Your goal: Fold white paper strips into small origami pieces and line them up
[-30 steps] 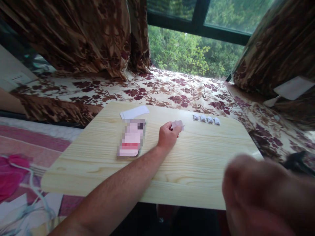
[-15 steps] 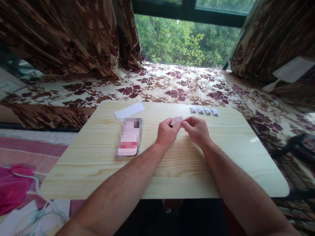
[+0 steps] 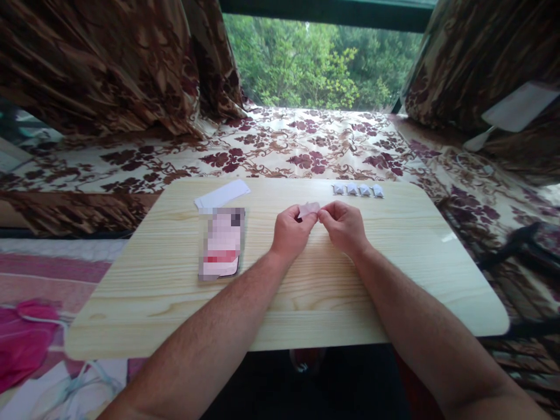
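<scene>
Over the middle of the wooden table (image 3: 175,315), a small piece of pale paper (image 3: 310,210) is held up between both hands. My left hand (image 3: 292,230) is closed on its left and lower side, thumb on top. My right hand (image 3: 345,224) pinches its right edge with thumb and forefinger. The fingers hide part of the paper, so its folds are hard to make out. Beyond the right hand stands a row of several small folded white paper pieces (image 3: 352,189) with raised peaks.
Left of my hands lies a pixelated pink phone (image 3: 223,242). Behind it are white paper strips (image 3: 223,193). A flowered cloth (image 3: 306,137) covers the ledge past the table. A white lamp (image 3: 518,108) stands at right, and pink fabric (image 3: 26,344) lies at lower left.
The view has shifted slightly, so the table and the things on it sit a little further left. Both hands keep hold of the paper, with only slight finger movement.
</scene>
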### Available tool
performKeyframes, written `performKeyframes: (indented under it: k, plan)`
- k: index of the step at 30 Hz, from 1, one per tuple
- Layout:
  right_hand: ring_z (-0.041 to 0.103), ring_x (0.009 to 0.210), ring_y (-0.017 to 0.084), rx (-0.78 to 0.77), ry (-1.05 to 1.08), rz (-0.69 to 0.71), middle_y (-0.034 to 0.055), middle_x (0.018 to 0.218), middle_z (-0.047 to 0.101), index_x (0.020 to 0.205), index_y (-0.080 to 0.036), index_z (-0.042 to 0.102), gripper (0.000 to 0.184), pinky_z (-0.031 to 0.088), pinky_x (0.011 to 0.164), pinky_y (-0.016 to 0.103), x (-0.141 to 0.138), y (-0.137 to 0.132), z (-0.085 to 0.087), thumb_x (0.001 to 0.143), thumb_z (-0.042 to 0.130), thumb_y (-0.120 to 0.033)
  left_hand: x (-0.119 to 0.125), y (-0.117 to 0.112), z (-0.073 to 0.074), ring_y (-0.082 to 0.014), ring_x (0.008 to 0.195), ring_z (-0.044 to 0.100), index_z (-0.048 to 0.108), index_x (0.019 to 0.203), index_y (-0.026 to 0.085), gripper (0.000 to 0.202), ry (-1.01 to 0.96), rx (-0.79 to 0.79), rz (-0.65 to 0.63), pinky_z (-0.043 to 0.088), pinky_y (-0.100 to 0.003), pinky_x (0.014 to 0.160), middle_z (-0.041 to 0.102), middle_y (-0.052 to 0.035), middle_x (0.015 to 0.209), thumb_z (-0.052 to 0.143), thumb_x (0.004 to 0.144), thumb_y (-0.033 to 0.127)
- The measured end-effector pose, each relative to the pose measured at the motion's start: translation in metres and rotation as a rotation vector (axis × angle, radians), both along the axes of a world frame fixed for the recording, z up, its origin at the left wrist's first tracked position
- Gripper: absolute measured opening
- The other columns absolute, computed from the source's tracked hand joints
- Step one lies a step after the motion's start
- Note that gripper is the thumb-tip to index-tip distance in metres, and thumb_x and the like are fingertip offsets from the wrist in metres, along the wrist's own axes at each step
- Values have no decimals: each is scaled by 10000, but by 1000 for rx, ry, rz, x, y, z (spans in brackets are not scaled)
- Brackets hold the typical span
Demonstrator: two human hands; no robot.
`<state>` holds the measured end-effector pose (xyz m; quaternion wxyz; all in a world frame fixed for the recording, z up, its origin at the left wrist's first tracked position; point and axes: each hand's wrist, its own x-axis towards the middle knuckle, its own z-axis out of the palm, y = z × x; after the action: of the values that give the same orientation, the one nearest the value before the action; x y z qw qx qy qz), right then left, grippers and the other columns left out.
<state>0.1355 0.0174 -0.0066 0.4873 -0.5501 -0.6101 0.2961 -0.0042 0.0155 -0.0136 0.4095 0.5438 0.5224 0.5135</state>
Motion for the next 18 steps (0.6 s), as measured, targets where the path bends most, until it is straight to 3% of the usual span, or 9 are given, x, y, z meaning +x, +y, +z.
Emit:
performKeyframes:
  k: [5, 18]
  plan:
    - [434, 495, 99, 12, 7, 9, -20, 562, 571, 697, -173, 651, 200, 326, 484, 247, 3, -2, 3, 810, 628, -336, 1, -1, 0, -119, 572, 510, 699, 789, 164, 197, -45, -24, -49, 392, -243, 555, 619, 19, 646, 722, 740, 353]
    - [427, 506, 99, -8, 26, 35, -23, 557, 555, 686, -168, 654, 221, 311, 479, 245, 0, -2, 1, 803, 649, -355, 0, -2, 1, -121, 569, 489, 655, 728, 173, 179, -6, 10, -2, 364, -245, 547, 571, 24, 593, 678, 772, 345]
